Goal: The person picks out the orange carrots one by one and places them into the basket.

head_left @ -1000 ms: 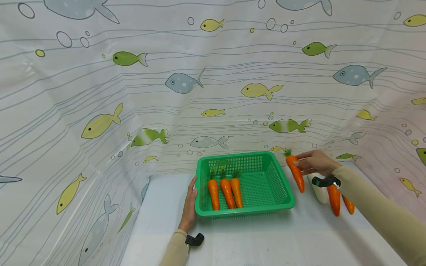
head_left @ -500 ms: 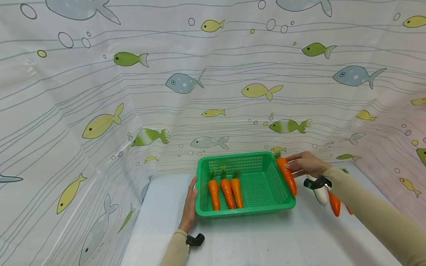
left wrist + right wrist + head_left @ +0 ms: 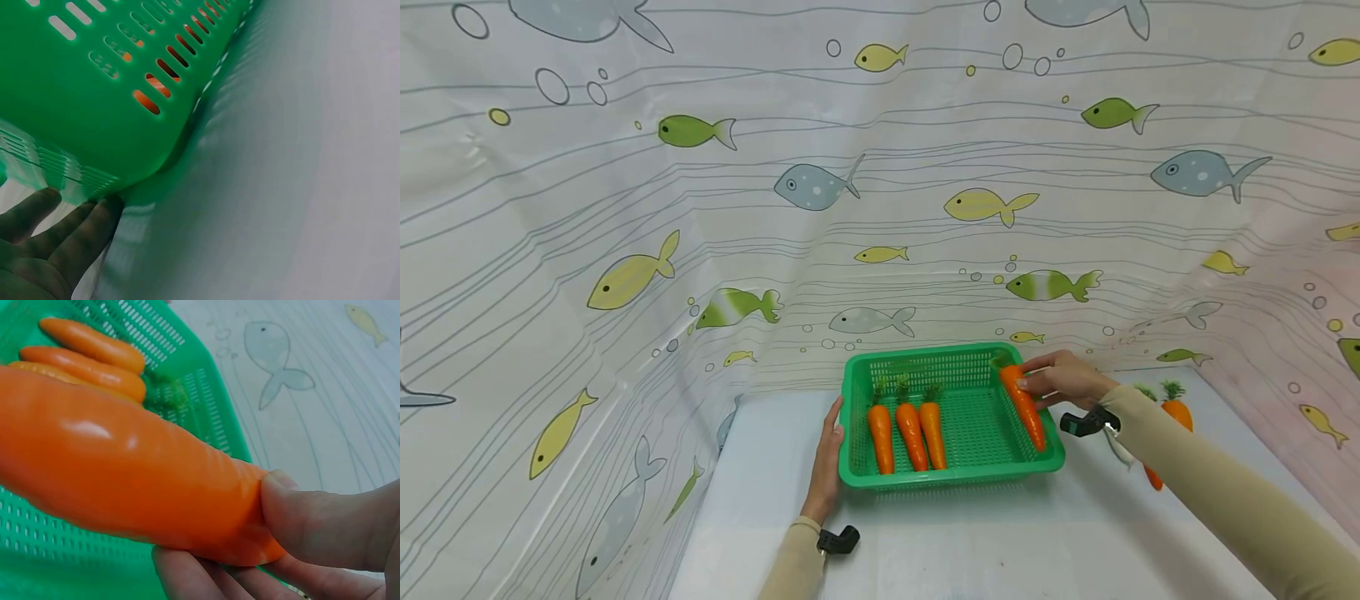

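Observation:
A green plastic basket (image 3: 951,481) stands on the white table with three orange carrots (image 3: 911,435) lying side by side in its left half. Between thumb and fingers, my right hand (image 3: 1063,382) pinches another carrot (image 3: 1024,408) near its leafy end, over the basket's right side. The right wrist view shows this carrot (image 3: 125,469) close up, its thick end in the grip. My left hand (image 3: 826,467) rests along the basket's left wall. In the left wrist view, its fairly straight fingers (image 3: 87,237) touch the basket's outer side (image 3: 94,125).
Right of the basket, partly hidden by my right forearm, lie a white vegetable (image 3: 1118,448) and orange carrots (image 3: 1177,412) with green tops. Behind the table hangs a white sheet (image 3: 910,283) printed with fish, which also covers both sides.
My right hand has carried the carrot leftward, from outside the basket across its right rim to over the inside. The left hand and the basket have stayed in place.

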A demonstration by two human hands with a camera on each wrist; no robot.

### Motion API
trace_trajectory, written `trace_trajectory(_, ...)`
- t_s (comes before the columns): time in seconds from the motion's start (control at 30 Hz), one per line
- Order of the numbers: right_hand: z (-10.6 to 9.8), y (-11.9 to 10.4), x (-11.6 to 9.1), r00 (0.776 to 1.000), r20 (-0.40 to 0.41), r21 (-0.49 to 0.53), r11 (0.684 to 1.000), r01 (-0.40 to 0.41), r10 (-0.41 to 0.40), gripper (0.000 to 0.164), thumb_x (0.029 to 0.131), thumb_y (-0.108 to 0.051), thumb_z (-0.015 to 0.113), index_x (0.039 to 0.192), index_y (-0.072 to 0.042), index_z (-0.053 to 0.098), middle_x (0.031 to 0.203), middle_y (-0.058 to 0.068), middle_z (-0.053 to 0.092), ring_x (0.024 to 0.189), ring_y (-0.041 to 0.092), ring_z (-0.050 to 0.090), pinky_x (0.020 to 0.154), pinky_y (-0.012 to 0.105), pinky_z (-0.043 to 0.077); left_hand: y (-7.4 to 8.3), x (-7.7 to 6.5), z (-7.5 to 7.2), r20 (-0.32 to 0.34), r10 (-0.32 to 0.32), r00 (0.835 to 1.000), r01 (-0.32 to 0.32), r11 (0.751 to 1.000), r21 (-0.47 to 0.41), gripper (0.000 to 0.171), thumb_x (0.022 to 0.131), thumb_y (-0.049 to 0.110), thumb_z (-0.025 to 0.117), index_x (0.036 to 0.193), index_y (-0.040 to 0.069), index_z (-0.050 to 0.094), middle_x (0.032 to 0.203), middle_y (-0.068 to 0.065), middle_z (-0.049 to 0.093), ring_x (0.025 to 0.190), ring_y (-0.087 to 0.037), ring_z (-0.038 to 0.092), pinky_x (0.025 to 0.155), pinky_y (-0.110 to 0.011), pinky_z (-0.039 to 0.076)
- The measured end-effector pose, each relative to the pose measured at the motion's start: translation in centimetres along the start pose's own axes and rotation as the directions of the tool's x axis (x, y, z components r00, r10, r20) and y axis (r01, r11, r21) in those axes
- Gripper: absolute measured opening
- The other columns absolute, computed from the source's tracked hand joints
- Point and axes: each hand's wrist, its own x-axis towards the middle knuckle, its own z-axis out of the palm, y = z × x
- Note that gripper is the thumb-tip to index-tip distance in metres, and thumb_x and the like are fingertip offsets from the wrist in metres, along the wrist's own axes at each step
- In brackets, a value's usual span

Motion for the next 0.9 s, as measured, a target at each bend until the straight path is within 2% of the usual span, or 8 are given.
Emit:
trace_trajectory(0.4, 2.2, 0.3, 1.4, 1.0, 0.025, 0.036, 0.999, 0.018, -0.019, 0.063, 0.104, -0.016, 0.067, 0.15, 0.019, 0.043, 0.128, 0.027, 0.069, 0.099, 0.023, 0.075, 0.085, 0.043, 0.066, -0.1, 0.0, -0.1, 0.0, 0.003, 1.0, -0.003, 1.0, -0.013, 0.055, 0.115, 0.043, 0.025, 0.169, 0.037, 0.025, 0.178, 0.0, 0.019, 0.165, -0.034, 0.015, 0.128, -0.07, 0.012)
trace_trajectory(0.9, 4.2, 0.7, 2.8, 1.0, 0.015, 0.063, 0.998, -0.015, 0.014, 0.061, 0.102, -0.012, 0.068, 0.15, 0.018, 0.045, 0.13, 0.031, 0.068, 0.1, 0.026, 0.077, 0.084, 0.044, 0.066, -0.2, 0.0, 0.0, -0.002, 0.009, 1.0, -0.009, 1.0, 0.003, 0.055, 0.115, 0.04, 0.025, 0.17, 0.035, 0.025, 0.178, -0.001, 0.02, 0.165, -0.035, 0.017, 0.127, -0.072, 0.014)
